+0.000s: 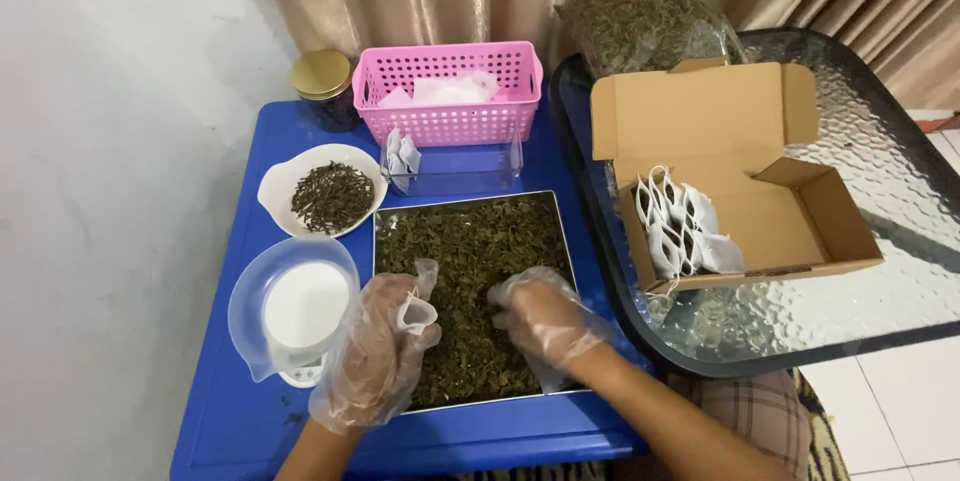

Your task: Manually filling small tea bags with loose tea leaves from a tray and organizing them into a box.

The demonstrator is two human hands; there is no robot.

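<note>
Room: pale floor at the left of the frame, beige curtains across the top, tiles at the lower right
Glass table (pixel 880 271): dark-rimmed and textured, filling the right side; it carries an open cardboard box (pixel 800 211) with a row of filled white tea bags (pixel 680 231) standing in its left end; a clear sack of dried leaves (pixel 640 26) lies behind the box, at top centre
Blue table (pixel 250 411): low, centre-left; everything else stands on it
Steel tray (pixel 563 241): square, at the middle of the frame, spread with loose dried leaves (pixel 470 251); both hands are over its lower half
Pink basket (pixel 450 121): above the tray, white sachets inside; a clear plastic holder (pixel 460 166) stands just in front of it
Scale (pixel 300 306): left of the tray, with a clear bowl on top
White bowl (pixel 280 181): upper left, holding dark leaves; a gold-lidded jar (pixel 322 86) is behind it
Left hand (pixel 380 351): plastic-gloved, closed around an empty tea bag (pixel 415 306), the bag's mouth up and its long axis upright
Right hand (pixel 545 316): gloved, fingers curled down into the leaves; whether it has pinched any I cannot tell
Key relation: the bag is just left of the right hand, near but apart; the leaves lie directly beneath both, the right hand being the one touching them
</note>
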